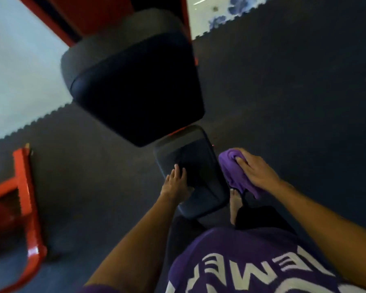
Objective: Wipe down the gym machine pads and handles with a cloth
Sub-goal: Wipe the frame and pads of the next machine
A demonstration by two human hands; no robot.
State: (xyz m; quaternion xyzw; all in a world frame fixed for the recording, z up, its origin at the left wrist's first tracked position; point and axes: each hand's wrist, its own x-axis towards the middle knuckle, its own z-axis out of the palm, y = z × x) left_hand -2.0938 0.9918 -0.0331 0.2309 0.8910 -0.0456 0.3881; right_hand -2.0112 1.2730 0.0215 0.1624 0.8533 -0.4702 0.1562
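Two hands: left [178, 182] flat on seat pad [201, 187], right [256, 170] gripping purple cloth [230, 170].

You see dark interlocking floor mats [283, 92], pale floor [15, 77] at upper left, and a red frame [23, 187] at lower left.

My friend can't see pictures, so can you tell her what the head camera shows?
A person's left hand rests flat on a small black seat pad while the right hand holds a bunched purple cloth beside it. A bigger black back pad on an orange frame sits above, over dark floor mats.
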